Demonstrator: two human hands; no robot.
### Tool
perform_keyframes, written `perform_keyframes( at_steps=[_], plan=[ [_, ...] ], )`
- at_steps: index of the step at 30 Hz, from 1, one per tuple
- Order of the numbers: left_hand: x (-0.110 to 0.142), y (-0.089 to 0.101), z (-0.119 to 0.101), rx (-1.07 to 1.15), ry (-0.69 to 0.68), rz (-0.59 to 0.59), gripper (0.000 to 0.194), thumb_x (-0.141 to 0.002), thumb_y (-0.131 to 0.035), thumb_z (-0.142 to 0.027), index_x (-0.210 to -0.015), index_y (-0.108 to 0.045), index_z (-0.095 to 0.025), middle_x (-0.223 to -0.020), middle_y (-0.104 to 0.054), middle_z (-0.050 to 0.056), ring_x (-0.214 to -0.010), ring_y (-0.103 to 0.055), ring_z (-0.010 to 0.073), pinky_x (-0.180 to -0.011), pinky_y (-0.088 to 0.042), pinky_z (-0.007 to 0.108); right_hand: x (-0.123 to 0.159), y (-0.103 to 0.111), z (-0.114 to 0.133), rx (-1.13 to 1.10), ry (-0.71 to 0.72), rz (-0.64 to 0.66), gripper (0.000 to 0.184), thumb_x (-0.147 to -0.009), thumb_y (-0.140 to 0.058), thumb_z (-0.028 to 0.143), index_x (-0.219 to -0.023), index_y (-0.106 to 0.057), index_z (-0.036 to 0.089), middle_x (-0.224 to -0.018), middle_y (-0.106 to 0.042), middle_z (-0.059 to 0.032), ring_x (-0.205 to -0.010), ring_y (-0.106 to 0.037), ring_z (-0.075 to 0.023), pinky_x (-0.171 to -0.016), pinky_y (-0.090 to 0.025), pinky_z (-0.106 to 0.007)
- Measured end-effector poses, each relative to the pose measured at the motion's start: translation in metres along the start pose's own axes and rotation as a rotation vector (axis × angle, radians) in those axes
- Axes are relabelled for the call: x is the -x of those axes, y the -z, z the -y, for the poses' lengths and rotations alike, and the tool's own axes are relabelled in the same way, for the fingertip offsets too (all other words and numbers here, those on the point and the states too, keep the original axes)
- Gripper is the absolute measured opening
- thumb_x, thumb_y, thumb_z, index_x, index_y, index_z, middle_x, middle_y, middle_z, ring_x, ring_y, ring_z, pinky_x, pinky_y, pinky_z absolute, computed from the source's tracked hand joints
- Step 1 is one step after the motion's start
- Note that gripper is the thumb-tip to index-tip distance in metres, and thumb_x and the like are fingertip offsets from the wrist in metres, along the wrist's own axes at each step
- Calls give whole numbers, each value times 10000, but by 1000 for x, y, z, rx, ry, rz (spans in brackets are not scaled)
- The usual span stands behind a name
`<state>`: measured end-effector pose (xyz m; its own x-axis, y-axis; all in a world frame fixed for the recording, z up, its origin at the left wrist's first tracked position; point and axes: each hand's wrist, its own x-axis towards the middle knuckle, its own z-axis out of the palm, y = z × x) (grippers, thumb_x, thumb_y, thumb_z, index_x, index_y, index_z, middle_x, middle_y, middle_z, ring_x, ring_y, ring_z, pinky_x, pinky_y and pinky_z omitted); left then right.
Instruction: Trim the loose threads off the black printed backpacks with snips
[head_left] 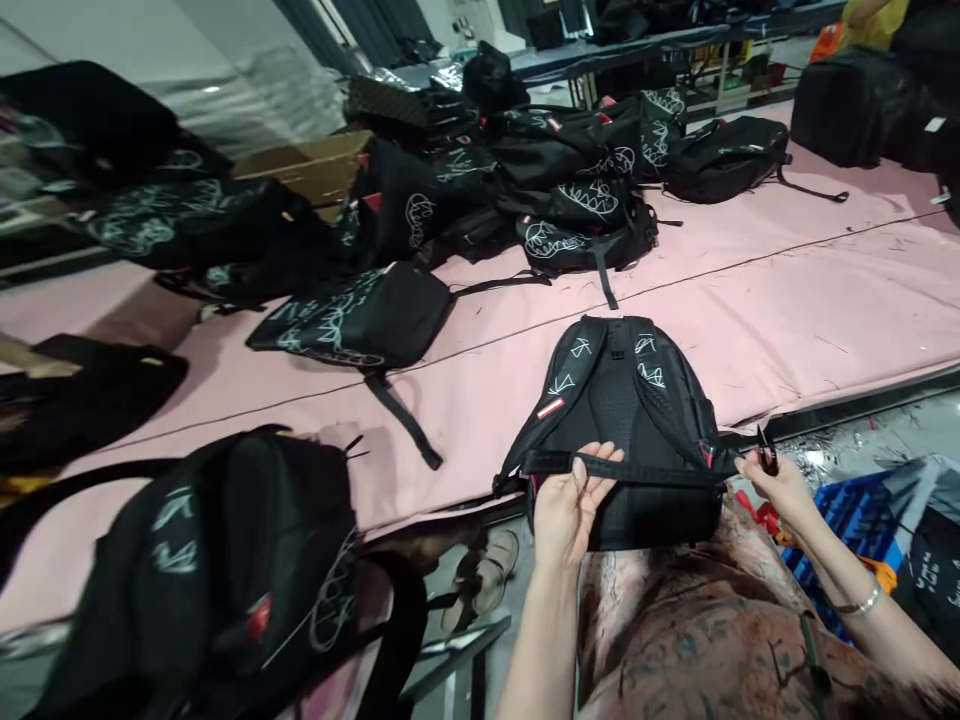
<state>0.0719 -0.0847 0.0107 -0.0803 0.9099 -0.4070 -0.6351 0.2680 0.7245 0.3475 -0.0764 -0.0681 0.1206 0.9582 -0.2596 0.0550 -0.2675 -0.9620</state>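
A black backpack (615, 400) with white scribble print on its shoulder straps lies back panel up at the table's near edge, partly over my lap. Across its lower part runs a flat black webbing strap (664, 473). My left hand (574, 500) has its thumb and fingers closed around the strap near its left end. At the backpack's right side, my right hand (776, 490) is closed, its fingertips by the right end of the strap. Small dark thread snips (767, 455) stick up from that hand. Whether it also pinches the strap is unclear.
A pink-covered table (825, 300) stretches ahead, with a pile of black backpacks (480, 190) at the back. Another backpack (225, 570) sits close at left. Another person's hand (45, 360) rests on black fabric at far left. A blue crate (855, 510) stands right.
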Motion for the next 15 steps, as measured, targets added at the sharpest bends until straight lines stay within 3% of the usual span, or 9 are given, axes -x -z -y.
perform_keyframes(
  at_steps=[3, 5, 7, 9, 12, 15],
  plan=[
    [1, -1, 4, 9, 4, -32, 404, -658, -723, -319, -968, -589, -98, -1016, -651, 144, -929, -628, 247, -818, -498, 358, 4, 5, 0, -1, -34, -1, 421, -615, -672, 510, -632, -420, 173, -476, -294, 68, -412, -235, -51, -391, -185, -203],
    [2, -5, 7, -42, -17, -69, 411, -655, -723, -321, -969, -573, -102, -882, -680, 108, -774, -662, 197, -712, -521, 297, 5, 9, 1, 61, -27, 44, 430, -620, -657, 534, -637, -424, 173, -484, -315, 61, -414, -259, -59, -399, -214, -209],
    [4, -9, 11, -138, -28, -66, 404, -659, -715, -333, -946, -561, -94, -753, -680, 76, -595, -643, 144, -590, -504, 236, 6, 15, 5, 210, 44, 96, 422, -646, -631, 547, -647, -447, 167, -522, -380, 36, -451, -335, -80, -437, -283, -221],
    [7, -14, 16, -225, -6, -26, 389, -666, -709, -339, -915, -555, -84, -716, -675, 78, -509, -609, 118, -503, -456, 193, 7, 20, 13, 436, 133, 59, 409, -673, -618, 539, -759, -503, 156, -598, -467, 10, -508, -411, -109, -497, -342, -241],
    [12, -20, 20, -221, 114, 100, 428, -644, -731, -292, -974, -556, -83, -881, -679, 136, -622, -643, 156, -558, -473, 218, 12, 20, 35, 683, 287, -40, 404, -806, -507, 478, -1073, -478, 175, -839, -583, -47, -654, -525, -157, -612, -410, -282],
    [17, -27, 19, -142, 220, 233, 529, -641, -735, -239, -1107, -528, -97, -1101, -609, 182, -880, -638, 240, -746, -492, 310, 18, 4, 59, 689, 574, 42, 279, -908, -375, 351, -1106, -489, 191, -1013, -580, -86, -885, -552, -189, -759, -428, -317]
  ],
)
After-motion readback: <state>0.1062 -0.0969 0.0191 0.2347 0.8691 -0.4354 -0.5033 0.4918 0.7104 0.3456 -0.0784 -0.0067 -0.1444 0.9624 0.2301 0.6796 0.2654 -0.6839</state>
